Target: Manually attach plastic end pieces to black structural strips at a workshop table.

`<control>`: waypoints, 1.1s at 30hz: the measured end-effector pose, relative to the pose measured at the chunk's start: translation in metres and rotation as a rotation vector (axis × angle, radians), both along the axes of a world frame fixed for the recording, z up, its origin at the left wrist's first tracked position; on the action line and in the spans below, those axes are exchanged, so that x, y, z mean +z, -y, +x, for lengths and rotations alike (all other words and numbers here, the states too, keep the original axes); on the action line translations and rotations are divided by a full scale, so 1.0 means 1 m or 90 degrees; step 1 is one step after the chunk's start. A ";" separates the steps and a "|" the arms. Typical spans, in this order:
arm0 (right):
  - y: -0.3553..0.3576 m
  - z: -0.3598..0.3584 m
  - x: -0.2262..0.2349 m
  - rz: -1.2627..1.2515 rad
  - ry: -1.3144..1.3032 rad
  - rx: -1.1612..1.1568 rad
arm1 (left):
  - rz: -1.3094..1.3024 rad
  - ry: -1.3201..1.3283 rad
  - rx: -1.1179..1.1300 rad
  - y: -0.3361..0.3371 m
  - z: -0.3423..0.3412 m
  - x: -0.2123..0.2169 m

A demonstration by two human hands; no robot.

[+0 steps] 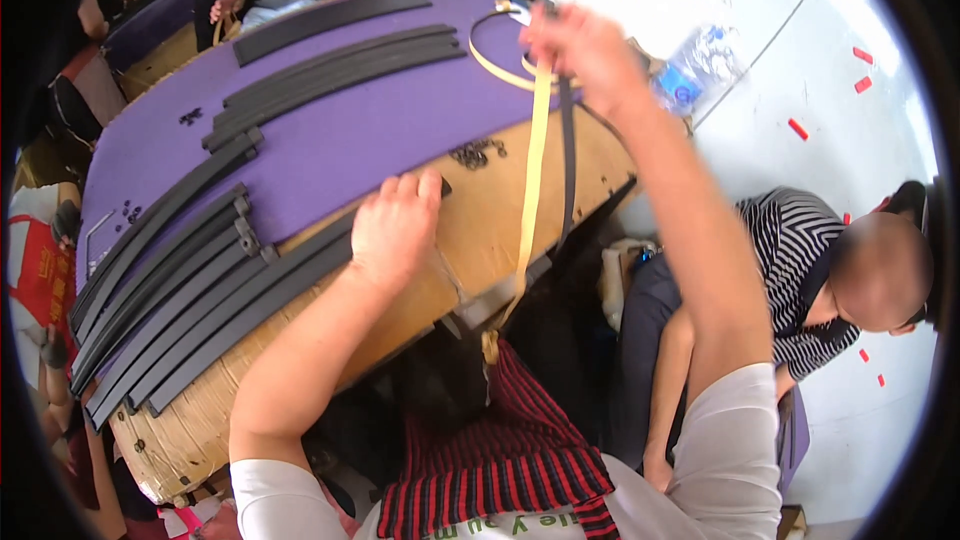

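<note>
Pinching a yellow strap (534, 170), apparently, the right hand (590, 55) is raised, left hand's (395, 230) fingers together over a black bar (300, 265); work looks part-way, some bars (205, 175) seemingly capped, far bars (335, 70) bare.

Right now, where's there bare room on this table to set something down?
Bare purple mat lies between the upper black strips and your left hand; bare brown tabletop between that hand, small black rings and yellow strap. Leftward, lower black strips crowd together.
</note>
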State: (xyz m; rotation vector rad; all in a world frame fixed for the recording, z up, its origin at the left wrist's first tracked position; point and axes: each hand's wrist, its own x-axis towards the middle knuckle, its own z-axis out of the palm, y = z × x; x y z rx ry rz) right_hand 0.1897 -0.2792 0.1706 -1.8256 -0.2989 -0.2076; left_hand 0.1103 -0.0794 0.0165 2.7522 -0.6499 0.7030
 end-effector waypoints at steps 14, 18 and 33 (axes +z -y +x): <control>0.025 -0.054 -0.015 -0.365 -0.211 0.104 | -0.003 0.008 0.021 0.001 0.001 0.002; 0.072 -0.056 -0.009 -0.291 -0.133 -0.124 | 0.005 0.014 -0.005 0.003 -0.002 0.006; -0.004 -0.191 -0.057 0.158 0.259 -0.088 | -0.016 0.018 0.010 -0.004 -0.006 -0.004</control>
